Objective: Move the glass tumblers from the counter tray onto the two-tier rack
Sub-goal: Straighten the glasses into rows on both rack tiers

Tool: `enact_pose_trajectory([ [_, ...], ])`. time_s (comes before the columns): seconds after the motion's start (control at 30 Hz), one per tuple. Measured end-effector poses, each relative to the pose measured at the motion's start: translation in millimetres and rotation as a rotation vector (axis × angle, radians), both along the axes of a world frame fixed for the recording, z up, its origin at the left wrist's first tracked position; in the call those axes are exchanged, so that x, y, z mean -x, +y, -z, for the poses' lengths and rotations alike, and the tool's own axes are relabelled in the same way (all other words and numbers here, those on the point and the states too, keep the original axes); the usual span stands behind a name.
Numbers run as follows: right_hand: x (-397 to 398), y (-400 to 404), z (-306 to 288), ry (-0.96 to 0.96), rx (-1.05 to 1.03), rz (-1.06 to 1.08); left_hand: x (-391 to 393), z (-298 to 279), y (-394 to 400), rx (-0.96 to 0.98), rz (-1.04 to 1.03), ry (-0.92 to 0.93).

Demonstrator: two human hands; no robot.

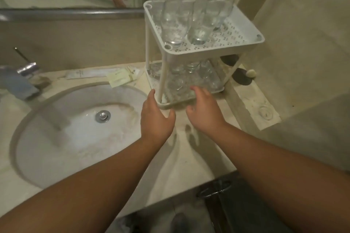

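Two bare forearms enter from about 7 and 5 o'clock, with no sleeves, watch or bracelet showing. The left hand (pixel 155 119) and right hand (pixel 203 111) wear no gloves or visible rings. Fingers are short and rounded; nails cannot be made out.

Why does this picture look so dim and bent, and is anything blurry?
Head view: dim, yellowish light; the wide lens bows the counter edge; both hands cast soft shadows; the tumblers on the rack look smeared, and the faucet is blurred.

Both forearms stretched forward, left hand (pixel 155 117) and right hand (pixel 203 111) side by side, fingers loosely spread
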State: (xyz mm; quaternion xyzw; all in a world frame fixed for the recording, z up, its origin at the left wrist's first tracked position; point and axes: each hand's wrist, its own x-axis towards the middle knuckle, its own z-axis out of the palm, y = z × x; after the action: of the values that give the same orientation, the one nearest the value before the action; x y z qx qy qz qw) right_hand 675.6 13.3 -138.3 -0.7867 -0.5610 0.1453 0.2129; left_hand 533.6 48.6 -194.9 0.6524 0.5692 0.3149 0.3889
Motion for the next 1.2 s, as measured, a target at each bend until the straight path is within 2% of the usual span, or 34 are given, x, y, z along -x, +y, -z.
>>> enact_pose_trajectory([
  [0.3, -36.1, 53.5, 52.9, 0.011, -0.034, -0.019, -43.5, 64.7, -5.3, -0.066, -0.131, 0.025],
  [0.47, -44.2, 82.7, 81.0, 0.086, -0.070, 0.007, -57.5, 85.5, -10.0, -0.147, -0.203, 0.158],
  [0.87, -46.1, 129.0, 108.1, 0.289, -0.171, 0.066, -69.2, 93.4, -8.4, -0.127, -0.225, 0.378],
  [1.0, -45.8, 126.8, 117.3, 0.312, -0.258, 0.099, -71.7, 98.1, -4.7, -0.071, -0.254, 0.444],
  [1.2, -44.5, 117.5, 124.5, 0.264, -0.310, -0.025, -75.6, 102.7, -2.6, -0.049, -0.248, 0.532],
])
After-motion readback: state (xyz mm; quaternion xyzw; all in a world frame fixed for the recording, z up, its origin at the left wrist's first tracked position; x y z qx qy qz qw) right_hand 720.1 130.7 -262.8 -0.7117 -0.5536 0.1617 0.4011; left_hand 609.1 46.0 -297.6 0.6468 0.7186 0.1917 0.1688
